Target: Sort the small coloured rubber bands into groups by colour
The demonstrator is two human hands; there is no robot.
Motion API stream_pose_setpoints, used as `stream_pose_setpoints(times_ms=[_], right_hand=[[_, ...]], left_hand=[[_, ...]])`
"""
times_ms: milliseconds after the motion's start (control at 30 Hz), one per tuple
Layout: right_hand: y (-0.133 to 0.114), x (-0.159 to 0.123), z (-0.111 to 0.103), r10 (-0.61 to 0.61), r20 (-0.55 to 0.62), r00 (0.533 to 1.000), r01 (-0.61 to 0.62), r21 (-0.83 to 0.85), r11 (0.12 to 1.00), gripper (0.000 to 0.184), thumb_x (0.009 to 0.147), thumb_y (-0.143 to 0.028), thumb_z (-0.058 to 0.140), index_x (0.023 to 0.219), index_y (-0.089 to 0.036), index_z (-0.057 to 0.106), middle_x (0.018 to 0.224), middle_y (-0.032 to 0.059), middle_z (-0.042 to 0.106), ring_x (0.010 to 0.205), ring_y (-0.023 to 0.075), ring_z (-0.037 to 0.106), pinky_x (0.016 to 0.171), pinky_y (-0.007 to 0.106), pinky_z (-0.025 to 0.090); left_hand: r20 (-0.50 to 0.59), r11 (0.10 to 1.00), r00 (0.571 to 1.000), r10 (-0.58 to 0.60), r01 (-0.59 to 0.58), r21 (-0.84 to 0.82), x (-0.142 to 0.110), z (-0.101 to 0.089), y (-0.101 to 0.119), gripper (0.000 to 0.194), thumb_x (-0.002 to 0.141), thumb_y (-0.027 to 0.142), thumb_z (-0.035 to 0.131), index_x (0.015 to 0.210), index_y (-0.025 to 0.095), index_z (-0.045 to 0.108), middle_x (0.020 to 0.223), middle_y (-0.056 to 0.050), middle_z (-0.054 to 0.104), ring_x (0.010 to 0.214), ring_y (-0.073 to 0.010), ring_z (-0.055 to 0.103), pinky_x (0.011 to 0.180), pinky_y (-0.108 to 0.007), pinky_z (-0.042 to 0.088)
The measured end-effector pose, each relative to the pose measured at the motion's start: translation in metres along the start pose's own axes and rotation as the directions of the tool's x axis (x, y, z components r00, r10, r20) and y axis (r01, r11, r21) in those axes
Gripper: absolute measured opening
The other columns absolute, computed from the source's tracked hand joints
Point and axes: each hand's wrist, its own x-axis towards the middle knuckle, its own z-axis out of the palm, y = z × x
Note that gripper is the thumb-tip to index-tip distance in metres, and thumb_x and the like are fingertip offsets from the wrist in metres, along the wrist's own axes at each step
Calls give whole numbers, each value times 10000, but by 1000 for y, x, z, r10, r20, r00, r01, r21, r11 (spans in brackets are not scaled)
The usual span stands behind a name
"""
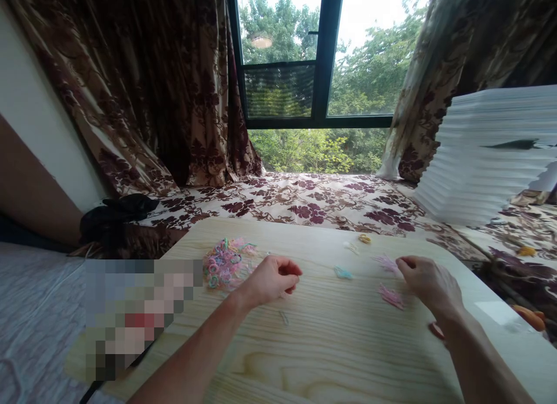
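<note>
A mixed heap of small colourful rubber bands (226, 262), mostly pink with some green, lies on the left of the wooden table (331, 357). Just right of that heap, my left hand (274, 279) has its fingers curled in; whatever they may hold is hidden. My right hand (429, 282) is closed in a pinch at the edge of a lilac bunch of bands (385, 263), and I cannot make out what is between the fingertips. Around it lie a pink bunch (390, 296), a light blue bunch (343, 273), a whitish bunch (351, 248) and a yellow bunch (364, 239).
A loose greenish band (284, 318) lies nearer me. On the table's left side a blurred-out object (143, 317) has a dark cable. Beyond the table is a flowered window seat (300, 201), with a tall white foam stack (487, 154) at right and a black bag (115, 215) at left.
</note>
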Motion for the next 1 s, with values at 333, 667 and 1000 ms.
stream_pose_setpoints(times_ms=[333,667,1000], right_hand=[[-75,-34,14,-399,13,917,301,634,712,347,732,-409,494,824,-163,722,667,52,706,615,190,626,568,275,461],[-112,-73,26,-563,130,816,248,802,544,271,722,-358,564,846,-165,709,709,43,707,623,163,602,577,260,468],[-119,-77,28,-586,103,804,241,843,480,235,715,-344,551,742,-153,686,654,33,675,579,130,550,530,227,420]], left_hand=[[-30,992,999,-42,38,-120,0,2,6,96,614,113,576,699,95,619,644,-24,626,558,-79,567,559,-199,459],[-8,988,1000,-21,19,-152,-1,2,5,138,649,150,633,765,99,578,586,-2,595,511,-85,581,497,-183,447],[67,982,997,-38,50,-183,-3,3,5,214,612,160,674,796,101,580,579,1,604,543,-91,584,538,-210,473]])
